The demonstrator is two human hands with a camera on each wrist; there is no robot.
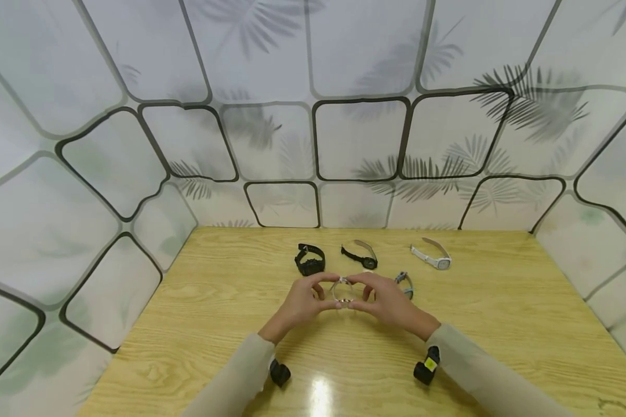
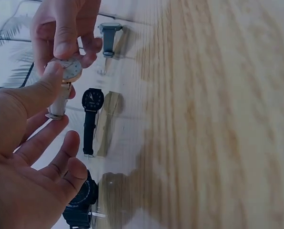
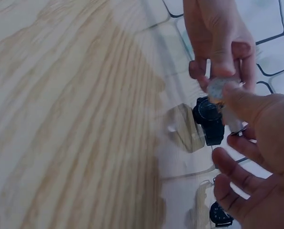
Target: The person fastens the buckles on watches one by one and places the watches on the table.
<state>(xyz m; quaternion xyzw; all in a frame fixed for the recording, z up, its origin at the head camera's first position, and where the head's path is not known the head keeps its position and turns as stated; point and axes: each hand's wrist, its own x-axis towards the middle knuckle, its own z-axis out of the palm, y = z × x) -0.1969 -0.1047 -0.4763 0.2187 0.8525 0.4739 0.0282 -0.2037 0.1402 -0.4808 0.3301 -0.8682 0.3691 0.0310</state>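
Note:
A wristwatch with a light strap and a gold-toned case [image 2: 73,71] is held up between both hands, its strap bent into a loop. My left hand [image 1: 299,301] pinches it from the left, thumb at the case and fingertips at the far side of the loop. From the right, my right hand [image 1: 391,301] grips the same watch, its thumb right at the dial [image 3: 216,88] in the right wrist view. Just behind the right hand stands a blue-grey watch [image 1: 406,286], partly covered by it. A chunky black watch [image 1: 311,266] is beyond the left hand.
Farther back on the wooden table [image 1: 214,336] lie a slim black watch [image 1: 367,262] and a white watch [image 1: 441,263]. A patterned cloth wall [image 1: 360,139] rises at the table's back edge, with more cloth along both sides.

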